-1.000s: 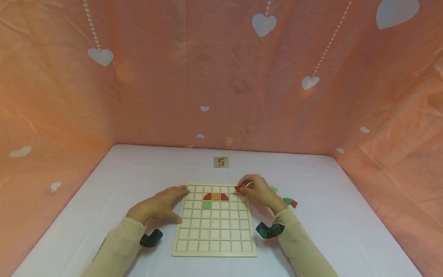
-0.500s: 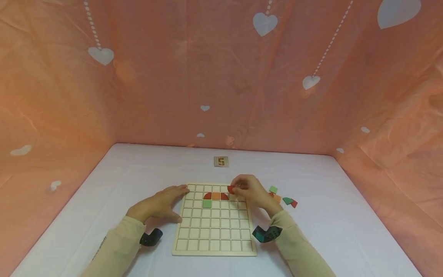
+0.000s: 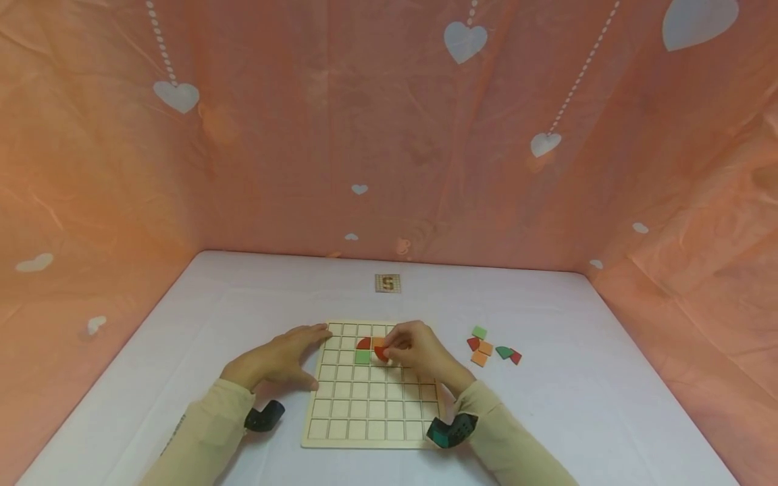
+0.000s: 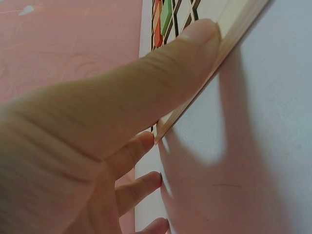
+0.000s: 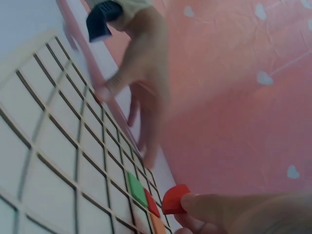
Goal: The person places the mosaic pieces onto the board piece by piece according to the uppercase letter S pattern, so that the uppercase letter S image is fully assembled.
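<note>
A wooden grid board (image 3: 323,410) lies on the white table. My right hand (image 3: 419,351) pinches a red quarter-circle tile (image 3: 380,354) between thumb and fingers, over the board's upper rows; in the right wrist view this held tile (image 5: 173,200) is tilted. Set in the grid beside it are a red quarter-circle tile (image 3: 364,343), an orange square tile (image 3: 377,341) and, below the red one, a light green square tile (image 3: 362,356). My right hand covers the cells to their right. My left hand (image 3: 279,358) rests at the board's left edge, fingers spread, thumb (image 4: 195,44) on the rim.
Right of the board lie several loose tiles: a light green square (image 3: 479,332), orange squares (image 3: 479,359), a red piece (image 3: 473,343), and a dark green piece (image 3: 504,352) touching another red piece (image 3: 516,357). Behind the board lies a small pattern card (image 3: 387,283). A pink curtain (image 3: 389,135) surrounds the table.
My right hand has moved left and nearer with the red quarter-circle tile, from the board's top right corner to beside the set tiles. More loose tiles now show. My left hand stays still.
</note>
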A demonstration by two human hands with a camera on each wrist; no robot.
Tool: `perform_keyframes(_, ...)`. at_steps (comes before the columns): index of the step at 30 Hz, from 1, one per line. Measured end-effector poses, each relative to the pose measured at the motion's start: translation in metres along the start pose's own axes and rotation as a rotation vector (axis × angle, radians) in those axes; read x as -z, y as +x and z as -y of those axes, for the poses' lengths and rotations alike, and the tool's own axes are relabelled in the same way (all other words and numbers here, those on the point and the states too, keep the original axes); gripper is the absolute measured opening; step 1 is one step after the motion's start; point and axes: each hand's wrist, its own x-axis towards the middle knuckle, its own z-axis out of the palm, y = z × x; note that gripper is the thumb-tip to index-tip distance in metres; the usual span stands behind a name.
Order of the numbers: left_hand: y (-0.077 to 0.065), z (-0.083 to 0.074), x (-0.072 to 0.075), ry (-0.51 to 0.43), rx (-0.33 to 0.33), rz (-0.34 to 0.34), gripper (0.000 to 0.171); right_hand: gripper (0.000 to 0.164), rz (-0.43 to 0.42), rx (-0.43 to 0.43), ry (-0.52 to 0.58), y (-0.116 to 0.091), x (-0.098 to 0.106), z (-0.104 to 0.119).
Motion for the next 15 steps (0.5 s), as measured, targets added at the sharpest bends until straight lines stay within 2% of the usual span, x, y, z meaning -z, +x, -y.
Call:
perform_keyframes(8,0.0,-0.002,0.001,0.01,-0.001,0.006,0.094,0.004,-0.027,-0.025,0.01,-0.001,-0.021,0.006)
perform_keyframes(15,-0.001,-0.002,0.002,0.003,-0.001,0.01,0.093,0.004,-0.062,-0.002,-0.019,-0.003,-0.036,0.007)
